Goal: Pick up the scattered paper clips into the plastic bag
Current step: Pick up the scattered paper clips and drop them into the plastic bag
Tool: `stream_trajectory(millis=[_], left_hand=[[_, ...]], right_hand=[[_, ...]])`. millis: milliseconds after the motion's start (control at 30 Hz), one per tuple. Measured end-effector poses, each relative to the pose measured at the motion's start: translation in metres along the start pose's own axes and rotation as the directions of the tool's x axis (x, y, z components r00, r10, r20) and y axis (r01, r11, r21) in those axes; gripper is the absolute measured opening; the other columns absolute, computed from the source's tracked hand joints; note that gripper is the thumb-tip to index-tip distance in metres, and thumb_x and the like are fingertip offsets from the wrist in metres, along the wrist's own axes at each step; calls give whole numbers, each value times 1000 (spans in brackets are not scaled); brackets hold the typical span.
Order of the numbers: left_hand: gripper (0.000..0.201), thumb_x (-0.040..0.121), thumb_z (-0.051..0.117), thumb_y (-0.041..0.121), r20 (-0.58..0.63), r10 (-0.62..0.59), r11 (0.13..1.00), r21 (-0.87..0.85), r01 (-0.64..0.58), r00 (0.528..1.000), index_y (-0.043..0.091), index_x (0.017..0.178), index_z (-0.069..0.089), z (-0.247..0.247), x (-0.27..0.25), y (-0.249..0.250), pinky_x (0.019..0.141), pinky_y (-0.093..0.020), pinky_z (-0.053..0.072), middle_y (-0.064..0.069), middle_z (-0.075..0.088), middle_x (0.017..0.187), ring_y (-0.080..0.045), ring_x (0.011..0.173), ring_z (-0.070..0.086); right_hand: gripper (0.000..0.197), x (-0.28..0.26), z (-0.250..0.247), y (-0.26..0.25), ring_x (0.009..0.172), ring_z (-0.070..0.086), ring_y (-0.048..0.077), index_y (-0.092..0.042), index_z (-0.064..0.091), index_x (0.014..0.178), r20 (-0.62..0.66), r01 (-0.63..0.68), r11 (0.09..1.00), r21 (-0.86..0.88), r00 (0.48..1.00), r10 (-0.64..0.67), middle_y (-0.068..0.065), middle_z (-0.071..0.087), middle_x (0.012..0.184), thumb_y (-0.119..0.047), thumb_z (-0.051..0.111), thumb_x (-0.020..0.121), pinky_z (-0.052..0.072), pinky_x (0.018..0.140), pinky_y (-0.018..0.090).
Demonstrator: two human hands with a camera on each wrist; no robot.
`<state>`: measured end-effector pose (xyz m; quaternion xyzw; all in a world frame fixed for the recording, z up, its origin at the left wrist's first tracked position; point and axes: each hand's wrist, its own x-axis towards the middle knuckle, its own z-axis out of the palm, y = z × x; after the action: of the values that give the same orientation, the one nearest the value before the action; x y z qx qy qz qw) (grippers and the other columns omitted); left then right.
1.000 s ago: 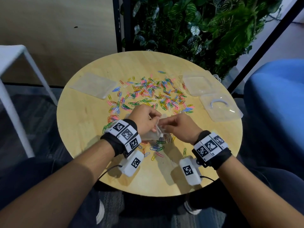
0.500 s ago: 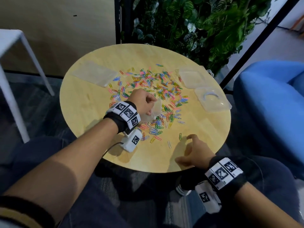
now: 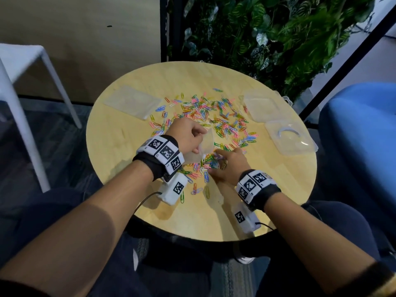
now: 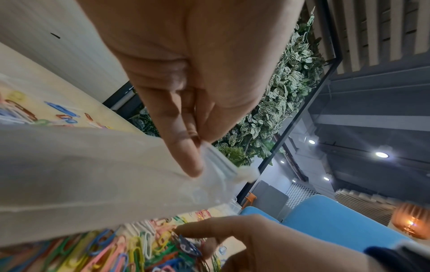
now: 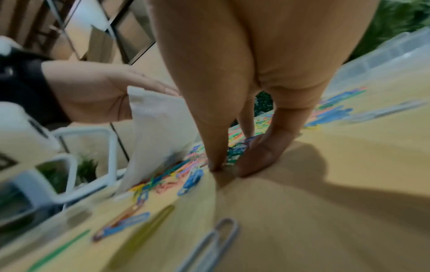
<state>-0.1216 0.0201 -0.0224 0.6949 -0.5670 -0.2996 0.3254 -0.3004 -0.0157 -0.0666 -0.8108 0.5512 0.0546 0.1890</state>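
office lounge: plant wall (image 3: 267, 39), blue sofa (image 3: 360, 136)

The head view looks steeply down from above onto the round table (image 3: 120, 146), which fills the middle. Each wrist view sits close behind its own fingers — the left faces 1 o'clock, the right 11 o'clock. All three share the paper clips (image 3: 211, 162) (image 4: 130, 246) (image 5: 193, 179).

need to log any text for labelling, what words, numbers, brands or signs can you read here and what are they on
No readable words, numbers or brand names in any view.
Wrist bands and: black-and-white square code markers only, with tiny characters beside them too small to read.
White camera units and: one code marker each, no text.
plastic bag: no print visible.
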Motion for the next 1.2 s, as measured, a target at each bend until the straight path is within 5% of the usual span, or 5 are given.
stream_trajectory(millis=[233,500,767,1100,1200], left_hand=[[23,94,57,9,18,3,1000,25,-3,1000,14,111,72,5,2,0,65,-16,56,3,69,69,-9,50,69],[24,91,58,9,19,-57,996,68,56,998,8,112,71,15,0,4,73,-26,60,-7,73,76,-20,56,72],[19,90,56,6,33,-46,995,90,43,998,10,96,75,27,2,5,58,-11,54,-6,72,62,-13,49,69],[16,92,61,11,-19,3,1000,9,-3,1000,11,99,76,32,-2,9,52,-8,50,5,68,60,-9,51,69],[17,93,61,12,-21,23,1000,-4,-23,1000,13,99,76,28,-4,11,55,-11,52,-2,73,69,-5,51,68]], right_hand=[[14,12,-15,-2,86,59,29,-11,74,94,-100,90,991,-96,990,-99,12,68,92,-18,61,89,49,76,29],[31,22,-51,42,51,59,12,-7,73,65,-1,33,959,281,999,-34,2,69,58,-32,73,83,51,56,18],[22,22,-62,21,72,70,20,11,69,96,195,-129,334,934,965,-173,19,72,82,-8,69,84,60,73,22],[18,25,-38,1,76,68,35,-1,74,84,169,-82,635,768,983,-77,32,70,88,-9,73,68,56,79,51],[6,19,-39,0,54,68,11,-6,76,80,7,92,800,593,993,-119,8,70,60,-10,71,80,57,57,22]])
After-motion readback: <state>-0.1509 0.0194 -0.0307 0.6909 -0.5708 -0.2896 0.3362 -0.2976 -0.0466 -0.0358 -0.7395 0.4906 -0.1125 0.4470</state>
